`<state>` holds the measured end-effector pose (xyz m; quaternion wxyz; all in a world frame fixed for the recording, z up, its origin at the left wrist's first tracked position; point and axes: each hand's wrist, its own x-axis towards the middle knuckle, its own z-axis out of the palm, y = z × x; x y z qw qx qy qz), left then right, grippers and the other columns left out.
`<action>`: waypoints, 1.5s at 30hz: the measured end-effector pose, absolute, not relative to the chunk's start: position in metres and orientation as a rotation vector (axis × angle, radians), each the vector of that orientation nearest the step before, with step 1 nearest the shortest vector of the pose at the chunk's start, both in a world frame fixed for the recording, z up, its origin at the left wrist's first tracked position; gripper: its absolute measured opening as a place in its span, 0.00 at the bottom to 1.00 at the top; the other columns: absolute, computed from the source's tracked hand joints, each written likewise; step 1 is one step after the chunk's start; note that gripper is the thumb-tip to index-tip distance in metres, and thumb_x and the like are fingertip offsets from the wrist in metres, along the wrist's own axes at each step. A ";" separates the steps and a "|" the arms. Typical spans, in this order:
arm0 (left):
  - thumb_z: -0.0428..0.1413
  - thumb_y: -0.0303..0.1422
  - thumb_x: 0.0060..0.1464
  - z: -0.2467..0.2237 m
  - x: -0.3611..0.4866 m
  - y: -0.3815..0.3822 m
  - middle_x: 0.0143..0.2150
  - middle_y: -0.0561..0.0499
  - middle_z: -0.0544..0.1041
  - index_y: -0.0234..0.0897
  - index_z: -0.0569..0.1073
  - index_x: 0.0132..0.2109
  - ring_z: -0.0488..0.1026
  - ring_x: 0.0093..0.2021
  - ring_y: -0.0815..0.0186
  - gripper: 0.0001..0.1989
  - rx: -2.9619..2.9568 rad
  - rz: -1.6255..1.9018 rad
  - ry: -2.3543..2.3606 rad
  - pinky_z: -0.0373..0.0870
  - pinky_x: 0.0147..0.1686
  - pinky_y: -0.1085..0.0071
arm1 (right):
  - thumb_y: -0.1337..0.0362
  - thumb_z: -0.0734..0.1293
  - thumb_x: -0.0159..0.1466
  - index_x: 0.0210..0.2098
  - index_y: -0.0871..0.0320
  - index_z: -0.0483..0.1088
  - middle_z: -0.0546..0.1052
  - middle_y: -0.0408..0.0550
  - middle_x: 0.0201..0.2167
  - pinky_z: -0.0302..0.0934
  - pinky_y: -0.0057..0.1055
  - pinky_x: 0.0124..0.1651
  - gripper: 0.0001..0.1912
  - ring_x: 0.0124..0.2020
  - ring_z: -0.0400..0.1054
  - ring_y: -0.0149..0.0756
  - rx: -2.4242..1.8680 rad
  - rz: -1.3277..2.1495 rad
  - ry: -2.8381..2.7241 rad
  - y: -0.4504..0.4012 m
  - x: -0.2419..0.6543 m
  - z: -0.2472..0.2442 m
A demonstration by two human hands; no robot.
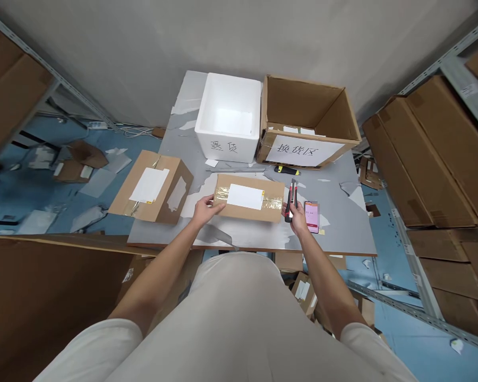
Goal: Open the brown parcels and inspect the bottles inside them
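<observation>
A taped cardboard box point(239, 213) with a white label lies in front of me on the worn grey table point(344, 231). My left hand point(207, 210) grips its left end, thumb on the top and fingers down the side. At the right end is my right hand point(298, 216), closed around a red and black utility knife point(291, 201) that points away from me. Some of its fingers touch or nearly touch the box; exactly how is hidden. A phone point(312, 216) with a pink screen lies just right of that hand.
Left on the table stands a larger taped box point(165, 199). Behind are a white foam box point(228, 144) and an open carton point(310, 154), both with handwritten characters. A yellow and black cutter point(287, 170) lies before the carton. Shelves with cartons point(418, 159) flank the right side.
</observation>
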<state>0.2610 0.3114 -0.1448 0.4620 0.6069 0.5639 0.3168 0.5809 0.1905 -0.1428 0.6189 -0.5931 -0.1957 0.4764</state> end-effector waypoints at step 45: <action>0.51 0.41 0.60 -0.159 0.281 0.277 0.53 0.38 0.73 0.35 0.70 0.53 0.66 0.59 0.52 0.19 2.634 0.838 0.912 0.66 0.54 0.50 | 0.69 0.52 0.68 0.67 0.41 0.41 0.71 0.52 0.48 0.57 0.30 0.40 0.31 0.39 0.71 0.39 -1.694 0.497 -2.950 0.292 0.487 -0.035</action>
